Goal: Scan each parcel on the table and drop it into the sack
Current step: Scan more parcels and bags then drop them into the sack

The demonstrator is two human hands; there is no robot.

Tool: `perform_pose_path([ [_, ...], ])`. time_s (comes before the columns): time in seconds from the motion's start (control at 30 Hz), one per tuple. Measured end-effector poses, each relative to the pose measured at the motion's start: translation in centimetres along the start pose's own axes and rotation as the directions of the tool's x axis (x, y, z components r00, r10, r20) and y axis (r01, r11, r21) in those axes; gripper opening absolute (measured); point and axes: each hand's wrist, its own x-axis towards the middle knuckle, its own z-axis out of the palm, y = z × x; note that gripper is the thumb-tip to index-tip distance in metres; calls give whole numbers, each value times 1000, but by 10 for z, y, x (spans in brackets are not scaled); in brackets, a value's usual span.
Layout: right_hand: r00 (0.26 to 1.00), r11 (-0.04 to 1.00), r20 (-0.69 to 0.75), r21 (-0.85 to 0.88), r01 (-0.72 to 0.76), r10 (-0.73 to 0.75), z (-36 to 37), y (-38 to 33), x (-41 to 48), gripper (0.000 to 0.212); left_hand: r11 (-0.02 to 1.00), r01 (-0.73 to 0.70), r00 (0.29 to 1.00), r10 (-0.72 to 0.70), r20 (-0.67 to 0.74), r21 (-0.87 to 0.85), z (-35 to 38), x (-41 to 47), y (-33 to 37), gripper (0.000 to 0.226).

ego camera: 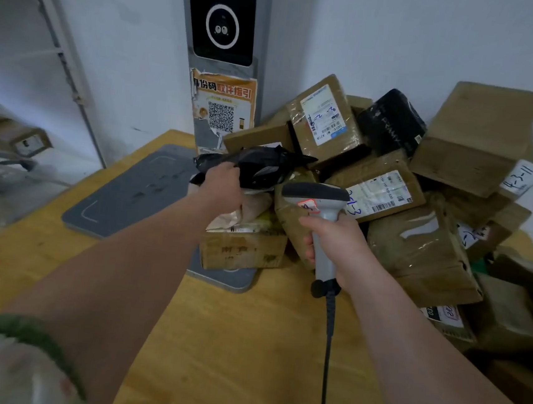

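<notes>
Left hand [224, 184] grips one end of a black plastic-wrapped parcel [263, 165], fingers curled round its crumpled edge, at the left front edge of the parcel pile [433, 247]. Whether the parcel rests on the boxes under it cannot be told. Right hand [336, 241] is wrapped round the grey handle of a barcode scanner [320, 203], whose dark head points toward the pile from its front side.

The wooden table [228, 344] carries the pile, which fills its far right corner against the white wall. The pile is mostly brown cardboard boxes, taped and labelled, heaped at all angles. A large plain box [476, 134] sits at the pile's top right, a box with a white shipping label [328, 120] at its top left, and a black box [391, 126] between those two. A grey pillar with a dark screen [222, 18] stands upright just left of the pile, at the wall. A flat grey plate [136, 189] lies on the table left of the pile, and its near right corner runs under a low box [242, 248] at the pile's front. An orange poster with a QR code [222, 106] is stuck on the pillar, level with the pile's top. The scanner's black cable [327, 354] hangs from the handle toward the table's near edge, in front of the pile.
</notes>
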Motion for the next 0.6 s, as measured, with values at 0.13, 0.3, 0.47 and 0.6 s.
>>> perform_pose_path([
  [0.13,1000,998,4,62,7,-8,-4,2,-9,7,943,24,940,-135,-315,-332,-36,-18,9,30],
  [0.3,1000,985,16,175,17,-20,-2,4,-26,7,857,-66,877,-194,-439,-511,-81,-49,21,31],
  [0.47,999,965,46,261,13,-26,-1,14,-46,15,368,-51,888,-409,-211,-928,-87,-94,18,35],
  [0.6,997,969,70,244,-31,14,-2,32,-62,19,-86,15,840,-540,59,-996,-61,-138,-5,36],
])
